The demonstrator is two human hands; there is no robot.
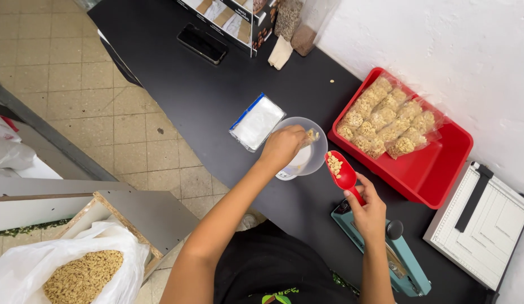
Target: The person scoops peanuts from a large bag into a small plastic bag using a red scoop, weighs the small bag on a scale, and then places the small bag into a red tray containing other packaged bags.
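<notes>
At the 8 o'clock corner, an open white sack of grain (81,276) sits on the floor. On the black worktop (177,84), a stack of clear zip bags (256,121) lies at 10 o'clock of the clear bowl (315,155). The left hand (282,146) reaches into that bowl, fingers pinched on a small filled bag (311,135). At 4 o'clock of the bowl, the right hand (368,211) has its fingers clenched round a red scoop (340,169) carrying a few kernels. Further right, a red tray (436,163) holds packed bags.
</notes>
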